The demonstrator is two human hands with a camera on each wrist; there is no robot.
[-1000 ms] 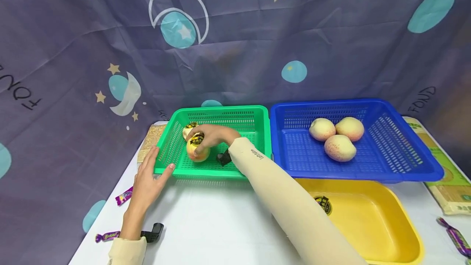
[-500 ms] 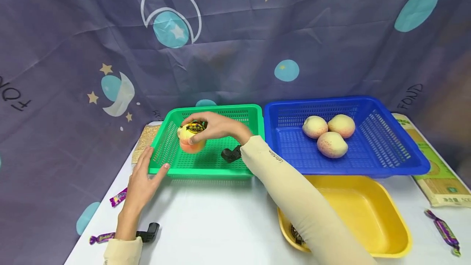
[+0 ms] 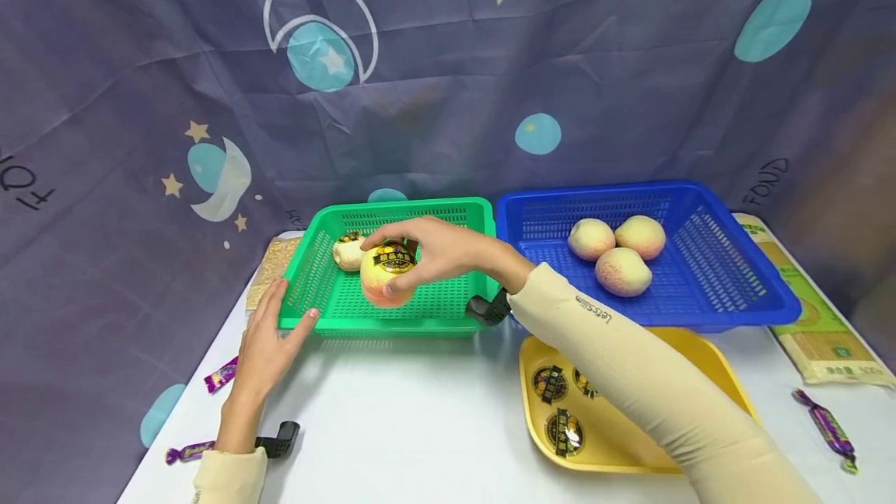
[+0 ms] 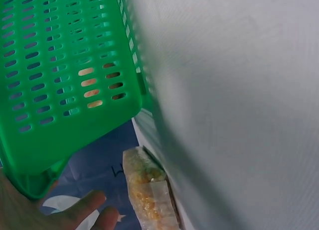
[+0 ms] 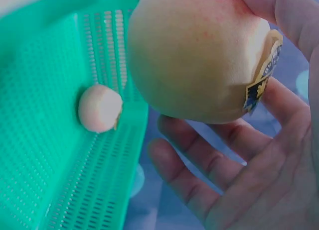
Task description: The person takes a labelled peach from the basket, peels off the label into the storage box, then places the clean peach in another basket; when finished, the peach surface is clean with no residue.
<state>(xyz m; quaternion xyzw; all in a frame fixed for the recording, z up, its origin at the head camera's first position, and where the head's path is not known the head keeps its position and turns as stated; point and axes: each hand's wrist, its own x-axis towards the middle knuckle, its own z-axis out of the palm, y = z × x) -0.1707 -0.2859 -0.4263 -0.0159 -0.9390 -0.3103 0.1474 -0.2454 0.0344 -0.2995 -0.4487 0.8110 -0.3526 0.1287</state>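
Yellow tray (image 3: 714, 368) lies nearest you; your left hand (image 3: 262, 348) rests flat, steadying the green basket (image 3: 392, 316). Your right hand (image 3: 448, 251) grips the stickered peach (image 3: 386, 277) above it; lift clear of the rim, grip gentle.

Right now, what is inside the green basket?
One stickered peach lies in the green basket at its back left corner. The right hand holds a second peach above it, covering part of the floor.

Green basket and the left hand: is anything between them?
No, nothing. In the head view the left hand rests against the green basket's near left corner, fingers straight. The right hand holds a stickered peach above that basket.
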